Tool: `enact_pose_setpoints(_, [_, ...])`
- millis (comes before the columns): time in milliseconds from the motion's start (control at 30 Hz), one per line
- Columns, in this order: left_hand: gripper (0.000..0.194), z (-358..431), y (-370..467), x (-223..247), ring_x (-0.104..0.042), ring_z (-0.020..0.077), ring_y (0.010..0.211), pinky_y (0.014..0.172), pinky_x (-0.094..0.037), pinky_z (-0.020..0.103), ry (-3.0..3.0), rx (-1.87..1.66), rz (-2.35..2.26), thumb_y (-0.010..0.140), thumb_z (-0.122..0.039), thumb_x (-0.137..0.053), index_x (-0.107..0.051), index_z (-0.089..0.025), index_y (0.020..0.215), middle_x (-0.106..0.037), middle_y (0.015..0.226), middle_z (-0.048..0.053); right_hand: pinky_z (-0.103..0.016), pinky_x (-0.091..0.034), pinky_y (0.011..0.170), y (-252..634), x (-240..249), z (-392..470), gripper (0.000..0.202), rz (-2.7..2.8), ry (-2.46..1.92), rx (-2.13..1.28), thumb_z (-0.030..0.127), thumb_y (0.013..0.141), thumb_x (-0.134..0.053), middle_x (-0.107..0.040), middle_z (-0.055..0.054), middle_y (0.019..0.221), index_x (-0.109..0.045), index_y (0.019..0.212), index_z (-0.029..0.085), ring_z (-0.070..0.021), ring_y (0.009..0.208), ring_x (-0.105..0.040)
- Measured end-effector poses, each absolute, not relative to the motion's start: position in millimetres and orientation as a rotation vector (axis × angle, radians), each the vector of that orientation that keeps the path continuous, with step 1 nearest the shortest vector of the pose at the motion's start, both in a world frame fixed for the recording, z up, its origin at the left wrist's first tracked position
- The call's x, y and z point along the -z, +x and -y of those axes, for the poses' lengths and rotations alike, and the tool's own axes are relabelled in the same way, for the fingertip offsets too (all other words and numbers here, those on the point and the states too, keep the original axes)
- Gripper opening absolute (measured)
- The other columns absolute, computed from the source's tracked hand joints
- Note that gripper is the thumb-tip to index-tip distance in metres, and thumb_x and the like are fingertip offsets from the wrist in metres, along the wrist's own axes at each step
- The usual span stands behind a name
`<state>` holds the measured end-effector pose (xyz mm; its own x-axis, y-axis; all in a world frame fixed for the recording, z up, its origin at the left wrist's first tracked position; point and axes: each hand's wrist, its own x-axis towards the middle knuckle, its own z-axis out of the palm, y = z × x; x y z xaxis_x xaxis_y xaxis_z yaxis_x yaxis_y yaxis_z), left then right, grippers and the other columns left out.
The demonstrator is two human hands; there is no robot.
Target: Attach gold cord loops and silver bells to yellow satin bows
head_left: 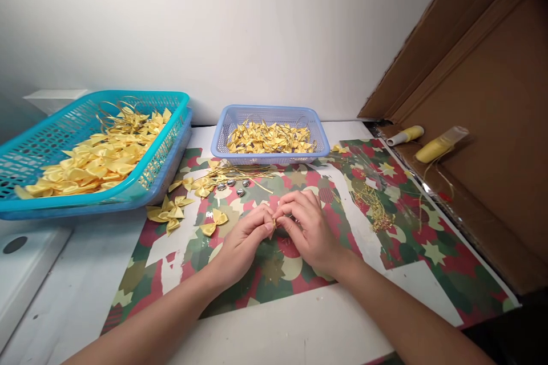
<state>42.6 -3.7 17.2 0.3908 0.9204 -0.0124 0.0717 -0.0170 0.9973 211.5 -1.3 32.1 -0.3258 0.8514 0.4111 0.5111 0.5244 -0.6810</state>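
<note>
Over the middle of the patterned sheet, my left hand (pixel 245 242) and my right hand (pixel 309 231) meet at the fingertips. Both are closed in a pinch on a small yellow ribbon bow (pixel 273 224), mostly covered by the fingers. A loose yellow bow (pixel 215 222) lies just left of my left hand, and a few more bows (pixel 170 214) sit farther left. Beyond the hands are several silver bells (pixel 240 192) and a bundle of gold cords (pixel 244 171).
At the left stands a turquoise basket (pixel 182 104) heaped with yellow bows, stacked on a blue one. A smaller lilac basket (pixel 218 145) of corded bows is against the wall. Gold cord scraps (pixel 379 214) lie right. Two yellow-wrapped tubes (pixel 440 145) rest by the cardboard (pixel 479 97).
</note>
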Motion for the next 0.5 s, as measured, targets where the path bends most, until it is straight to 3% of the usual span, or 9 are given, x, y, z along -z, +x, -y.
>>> enact_pose_setpoints(233, [0.026,2.4,41.3,-14.9,-0.040,0.0161,0.075,0.068,-0.032,0.027,1.395,-0.908,-0.936,0.092,-0.025,-0.042,-0.044,-0.020,0.066,-0.042,0.075,-0.001,-0.039,-0.040,0.083,212.3,-34.0,1.6,0.009,1.964,-1.081,-0.573,0.016,0.085,-0.060,-0.065,-0.004,0.098,-0.059,0.091,0.023,-0.0220,0.097,-0.054])
enact_pose_setpoints(500, [0.027,1.7,41.7,-12.6,-0.039,0.0159,0.075,0.068,-0.031,0.028,1.364,-0.928,-0.904,0.094,-0.024,-0.041,-0.044,-0.020,0.067,-0.043,0.078,0.000,-0.038,-0.040,0.082,211.0,-29.9,0.5,0.014,1.884,-1.097,-0.516,0.016,0.078,-0.071,-0.064,-0.002,0.087,-0.059,0.073,0.021,-0.0206,0.090,-0.056])
